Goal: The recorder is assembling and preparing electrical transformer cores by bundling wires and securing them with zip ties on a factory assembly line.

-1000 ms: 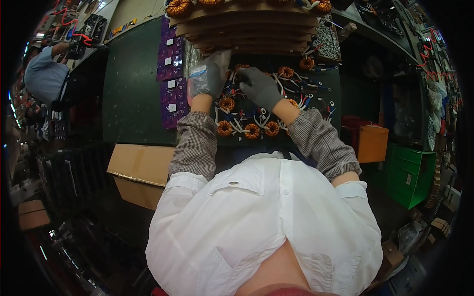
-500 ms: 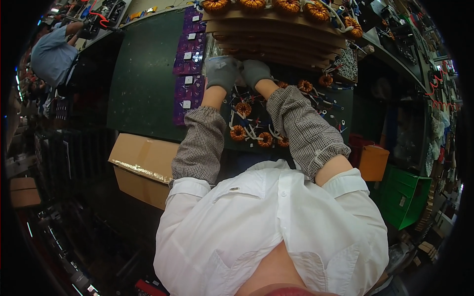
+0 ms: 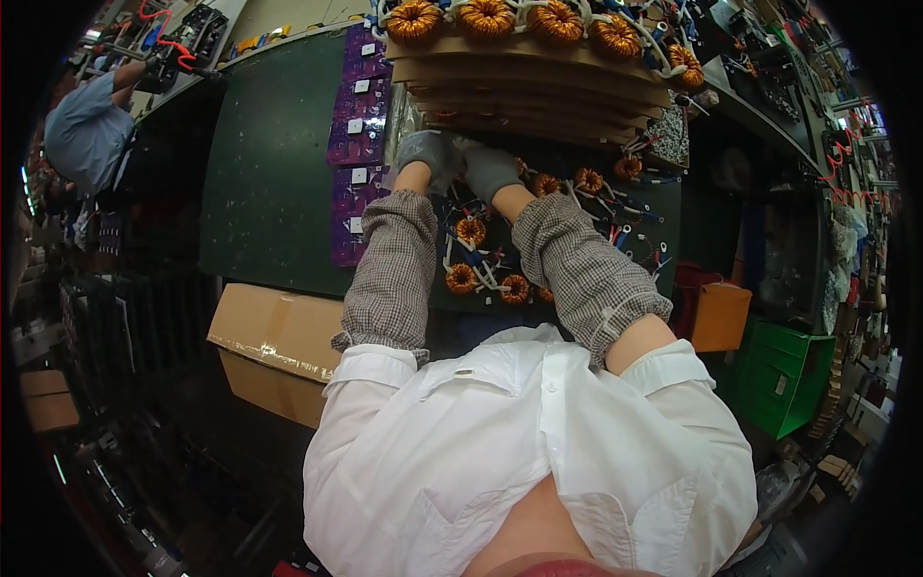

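My left hand [image 3: 429, 159], in a grey glove, is over the dark green table beside some clear crinkled plastic [image 3: 402, 120]. Close on its right, almost touching it, is my right hand [image 3: 492, 169] in a matching glove. The backs of both hands hide the fingers, and anything between them is hidden. Several purple circuit boards [image 3: 347, 197] with white square parts form a column left of my left hand. Copper-wound ring coils [image 3: 470, 231] with white and blue leads lie nearer me and right of my right hand.
Beyond my hands rises a stack of cardboard sheets [image 3: 529, 72], with larger copper coils [image 3: 486, 17] on top. A tray of small metal parts [image 3: 668, 135] is at its right. A cardboard box [image 3: 274, 327] stands at the table's near left; a green crate [image 3: 784, 380] is right. Another person [image 3: 88, 135] works far left.
The whole view has shifted, so the table and its things appear slightly lower and to the left. My hands stay close together in nearly the same place on the table.
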